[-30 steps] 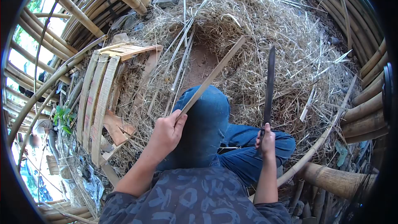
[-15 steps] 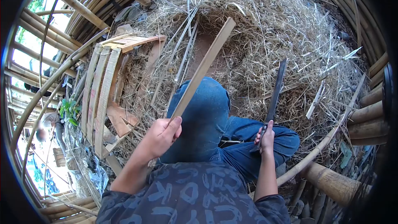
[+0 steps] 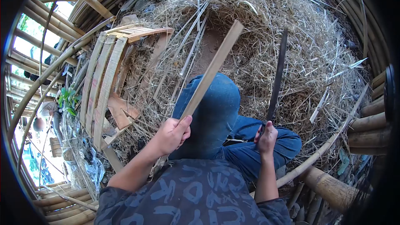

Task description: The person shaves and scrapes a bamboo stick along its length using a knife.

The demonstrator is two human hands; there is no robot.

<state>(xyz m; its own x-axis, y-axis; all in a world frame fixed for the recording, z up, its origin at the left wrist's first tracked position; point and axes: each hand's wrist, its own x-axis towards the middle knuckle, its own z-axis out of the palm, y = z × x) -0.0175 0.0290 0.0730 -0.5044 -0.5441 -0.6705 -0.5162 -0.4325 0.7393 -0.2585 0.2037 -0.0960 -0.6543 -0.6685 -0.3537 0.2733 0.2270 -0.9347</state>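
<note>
My left hand (image 3: 173,135) is closed round the lower end of a flat wooden slat (image 3: 212,68), which slants up and to the right across my raised knee. In my right hand (image 3: 267,138) is the handle of a long dark-bladed machete (image 3: 278,75), its blade pointing up and away from me. Slat and blade are apart. Most of the machete's handle is hidden by my fingers. My knee in blue jeans (image 3: 210,104) rises between the two hands, with my other leg folded beneath the right hand.
A broken wooden crate (image 3: 106,79) lies on its side at the left. Heaped shavings (image 3: 300,50) cover the ground ahead. Thick bamboo poles (image 3: 329,183) lie at the right, and more bamboo forms a frame around. Another person (image 3: 52,112) is at the far left.
The machete has swung upward, its blade standing steeper. The slat has turned slightly and shifted a little right. The whole view has shifted slightly, and both hands keep their hold.
</note>
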